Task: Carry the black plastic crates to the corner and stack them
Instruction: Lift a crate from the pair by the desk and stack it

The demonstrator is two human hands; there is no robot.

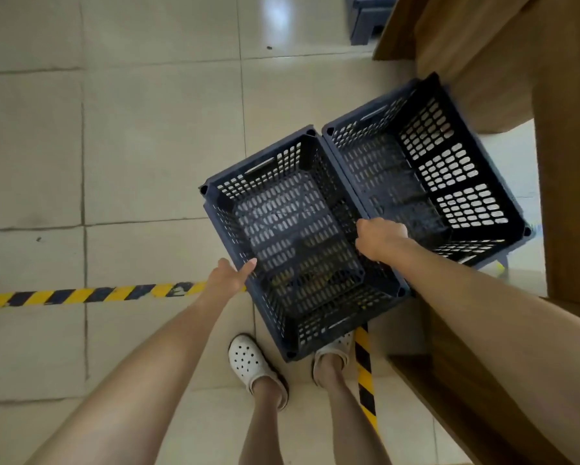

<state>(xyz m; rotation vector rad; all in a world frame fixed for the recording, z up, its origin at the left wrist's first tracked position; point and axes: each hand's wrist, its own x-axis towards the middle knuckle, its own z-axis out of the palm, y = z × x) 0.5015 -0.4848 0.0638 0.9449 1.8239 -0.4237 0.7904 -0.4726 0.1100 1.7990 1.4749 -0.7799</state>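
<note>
1. Beige tiled floor (131,146) filled the left and top of the frame, grout lines visible, glare patch at top centre.
2. Yellow-black hazard tape (80,295) ran across lower left; a second strip (365,377) ran down the lower centre-right, beside the right foot.
3. Wooden furniture (483,62) took the upper right corner and right edge; another wooden panel (466,407) sat lower right. Both boxed in the right side of the crates.
4. Blue-grey plastic object (365,18) at top centre-right, partly cut off; couldn't tell what it was.
5. Near crate (282,236), black, perforated, empty, sat centre frame, angled to the tile lines. Its lower corner covered part of the right shoe.
6. Far crate (449,162), same type, right of centre, long side touching the near crate, far corner close against the wooden furniture. It looked seated on another crate below; not certain.
7. Left hand (230,275) was on the near crate's left rim, thumb over the top edge, fingers hidden below on the outside wall; closed on the rim.
8. Right hand (379,238) was curled over the rim where the two crates met; couldn't tell which rim it held, fingers hidden.
9. White perforated clogs: left shoe (248,360) in full view, lower centre; right shoe (335,350) half under the near crate.
</note>
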